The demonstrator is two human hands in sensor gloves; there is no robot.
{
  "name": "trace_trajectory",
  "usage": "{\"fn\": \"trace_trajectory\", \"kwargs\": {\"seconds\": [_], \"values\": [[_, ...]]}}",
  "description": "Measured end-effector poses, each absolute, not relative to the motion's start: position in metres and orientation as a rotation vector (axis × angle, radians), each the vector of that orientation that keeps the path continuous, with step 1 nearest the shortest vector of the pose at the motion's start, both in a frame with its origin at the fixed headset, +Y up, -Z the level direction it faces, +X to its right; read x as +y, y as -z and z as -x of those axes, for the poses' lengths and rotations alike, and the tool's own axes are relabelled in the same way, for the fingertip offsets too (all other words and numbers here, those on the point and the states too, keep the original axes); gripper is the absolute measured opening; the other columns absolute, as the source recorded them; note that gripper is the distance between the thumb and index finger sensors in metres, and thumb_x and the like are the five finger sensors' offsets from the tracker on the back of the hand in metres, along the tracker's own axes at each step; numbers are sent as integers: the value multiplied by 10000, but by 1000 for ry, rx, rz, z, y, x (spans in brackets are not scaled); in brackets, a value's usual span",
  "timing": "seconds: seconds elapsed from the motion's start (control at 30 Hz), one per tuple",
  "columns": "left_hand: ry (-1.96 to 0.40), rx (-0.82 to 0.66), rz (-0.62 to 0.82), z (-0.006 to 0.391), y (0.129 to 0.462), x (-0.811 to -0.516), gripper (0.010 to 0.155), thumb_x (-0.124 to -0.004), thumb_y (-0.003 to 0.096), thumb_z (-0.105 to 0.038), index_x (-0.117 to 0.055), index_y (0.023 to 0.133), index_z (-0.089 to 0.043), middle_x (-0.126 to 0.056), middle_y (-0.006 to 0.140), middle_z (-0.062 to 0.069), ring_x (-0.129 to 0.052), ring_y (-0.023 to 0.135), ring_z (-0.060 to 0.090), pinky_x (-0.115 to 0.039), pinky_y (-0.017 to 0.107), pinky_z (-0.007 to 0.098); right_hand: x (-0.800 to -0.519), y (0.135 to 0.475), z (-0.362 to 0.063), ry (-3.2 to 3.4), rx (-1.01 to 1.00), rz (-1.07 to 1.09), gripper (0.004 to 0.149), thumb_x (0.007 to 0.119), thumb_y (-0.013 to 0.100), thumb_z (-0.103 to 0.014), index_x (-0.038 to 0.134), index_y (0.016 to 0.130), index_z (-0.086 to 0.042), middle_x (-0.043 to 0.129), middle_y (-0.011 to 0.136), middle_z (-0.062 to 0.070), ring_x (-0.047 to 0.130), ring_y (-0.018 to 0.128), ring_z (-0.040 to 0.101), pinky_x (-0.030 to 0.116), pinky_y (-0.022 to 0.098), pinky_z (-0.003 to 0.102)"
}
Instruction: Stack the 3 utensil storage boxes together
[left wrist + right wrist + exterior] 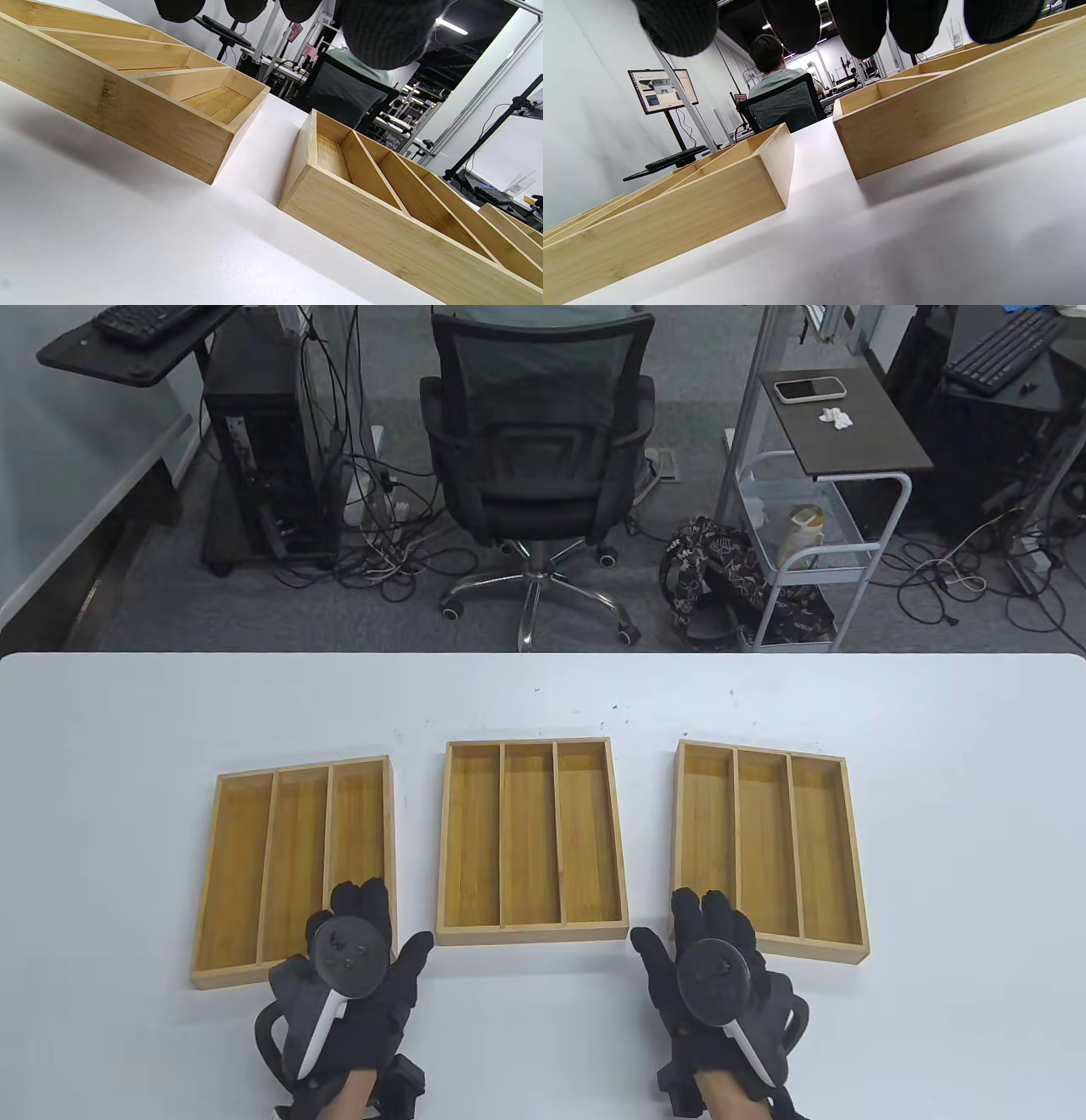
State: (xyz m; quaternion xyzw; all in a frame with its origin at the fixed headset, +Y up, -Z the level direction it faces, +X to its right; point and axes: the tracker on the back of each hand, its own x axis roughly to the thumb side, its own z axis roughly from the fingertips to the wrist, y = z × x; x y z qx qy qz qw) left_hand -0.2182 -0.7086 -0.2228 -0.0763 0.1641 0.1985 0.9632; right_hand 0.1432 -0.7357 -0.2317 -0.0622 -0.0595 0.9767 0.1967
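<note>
Both hands, left hand and right hand, hover open beside the middle box.

Grey carpet floor, black mesh office chair, white table

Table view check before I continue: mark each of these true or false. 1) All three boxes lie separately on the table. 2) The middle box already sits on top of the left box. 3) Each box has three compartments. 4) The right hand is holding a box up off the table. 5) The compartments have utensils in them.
1) True: the left box, middle box and right box lie side by side on the white table, with gaps between them.
2) False: nothing is stacked yet.
3) True: two dividers split each one into three long slots.
4) False: the right hand sits at the right box's near left corner; that box lies flat. The left hand is at the left box's near right corner.
5) False: every visible slot is empty.
</note>
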Motion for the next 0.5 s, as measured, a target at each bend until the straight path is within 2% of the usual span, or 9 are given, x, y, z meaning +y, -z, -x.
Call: {"fn": "trace_trajectory", "kwargs": {"seconds": [0.1, 0.23, 0.33, 0.5], "values": [[-406, 335, 165, 218, 223, -709, 806, -668, 516, -692, -278, 1181, -457, -266, 1309, -66, -391, 1237, 335, -385, 827, 670, -736, 231, -142, -2740, -170, 167, 692, 667, 556, -598, 569, 1096, -178, 555, 1159, 301, 624, 962, 552, 623, 621, 741], [-408, 336, 164, 218, 223, -709, 807, -667, 516, -692, -276, 1181, -456, -261, 1310, -71, -388, 1238, 336, -384, 827, 670, -732, 229, -138, -2740, -212, 146, 699, 677, 552, -598, 576, 1090, -165, 627, 1122, 305, 766, 872, 490, 736, 586, 637], [-412, 333, 161, 218, 222, -708, 809, -668, 515, -693, -274, 1180, -457, -262, 1309, -69, -386, 1238, 336, -383, 827, 671, -726, 228, -132, -2730, -242, 117, 707, 697, 547, -598, 598, 1078, -143, 692, 1082, 301, 888, 732, 423, 829, 492, 548], [-426, 324, 167, 217, 223, -709, 807, -666, 516, -693, -273, 1180, -457, -257, 1309, -68, -385, 1238, 337, -384, 827, 670, -714, 238, -118, -2774, -269, 111, 745, 722, 535, -613, 620, 1064, -99, 796, 1006, 283, 963, 530, 349, 878, 334, 458]]}}
